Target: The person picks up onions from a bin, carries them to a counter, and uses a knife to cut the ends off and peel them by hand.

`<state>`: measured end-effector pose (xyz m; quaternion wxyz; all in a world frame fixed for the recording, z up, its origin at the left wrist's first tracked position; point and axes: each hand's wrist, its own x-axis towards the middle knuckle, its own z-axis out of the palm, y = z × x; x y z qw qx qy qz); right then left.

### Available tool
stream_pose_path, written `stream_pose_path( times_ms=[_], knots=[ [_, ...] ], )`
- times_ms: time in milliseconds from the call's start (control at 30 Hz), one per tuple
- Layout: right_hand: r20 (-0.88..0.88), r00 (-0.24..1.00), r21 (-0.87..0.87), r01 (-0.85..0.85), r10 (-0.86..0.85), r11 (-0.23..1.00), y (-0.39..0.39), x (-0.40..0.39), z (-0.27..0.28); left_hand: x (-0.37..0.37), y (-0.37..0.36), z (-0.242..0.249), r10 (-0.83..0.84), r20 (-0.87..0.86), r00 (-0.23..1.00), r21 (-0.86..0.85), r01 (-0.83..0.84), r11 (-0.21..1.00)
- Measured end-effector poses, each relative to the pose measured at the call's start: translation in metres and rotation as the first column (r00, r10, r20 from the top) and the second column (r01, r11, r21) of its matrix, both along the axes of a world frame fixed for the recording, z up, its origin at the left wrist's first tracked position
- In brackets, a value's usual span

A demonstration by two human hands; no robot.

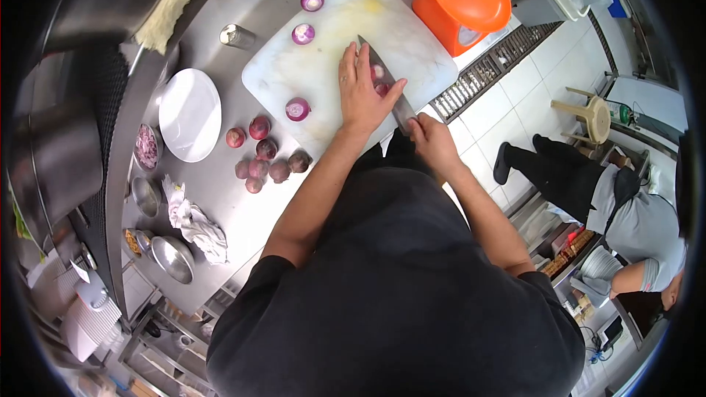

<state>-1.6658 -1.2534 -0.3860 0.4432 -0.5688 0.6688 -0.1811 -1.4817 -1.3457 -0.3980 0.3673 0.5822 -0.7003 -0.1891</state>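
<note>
My right hand (pixel 432 140) grips the handle of a large kitchen knife (pixel 401 109) at the near right edge of the white cutting board (pixel 423 59). The blade slants up and left across the board. My left hand (pixel 364 95) lies along the blade's left side, fingers stretched out and thumb apart, its fingertips near the knife's tip. Pieces of red onion (pixel 377 72) show beside the blade, partly hidden by it and my thumb. Cut onion halves lie on the board: one at the far edge (pixel 312 1), another below it (pixel 303 34), a third at left (pixel 297 109).
Several whole red onions (pixel 259 148) lie left of the board, near a white plate (pixel 190 115), a bowl of chopped onion (pixel 146 147) and a cloth (pixel 197 224). An orange scale (pixel 467 0) stands at the board's right corner. Another person (pixel 625 206) is at right.
</note>
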Motion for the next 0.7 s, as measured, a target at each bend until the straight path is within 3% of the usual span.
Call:
stream_pose_path(
  times_ms=[67,200,300,467,633,700],
  knots=[
    [0.012,1.000,0.034,-0.008,0.008,0.999,-0.006,0.016,0.006,-0.005,-0.007,-0.007,0.019,0.070,0.997,-0.002,-0.019,1.000],
    [-0.067,0.995,-0.109,-0.080,0.073,0.991,-0.012,0.026,0.008,-0.011,-0.027,-0.017,0.108,0.004,0.994,-0.098,-0.107,0.989],
    [-0.042,0.996,-0.043,-0.087,0.085,0.995,-0.016,0.023,0.015,-0.016,-0.037,-0.021,0.146,-0.266,0.953,0.048,-0.138,0.989],
    [-0.012,0.992,-0.033,-0.130,0.129,0.991,-0.037,0.025,0.043,-0.017,-0.061,-0.021,0.198,-0.250,0.948,-0.089,-0.226,0.970],
    [0.068,0.987,-0.158,-0.137,0.149,0.978,-0.092,0.025,0.076,-0.015,-0.126,0.030,0.130,-0.290,0.948,-0.256,-0.208,0.944],
    [0.085,0.990,-0.334,-0.081,0.116,0.939,-0.126,0.027,0.080,-0.013,-0.168,0.065,0.095,-0.249,0.964,-0.304,-0.171,0.937]
  ],
)
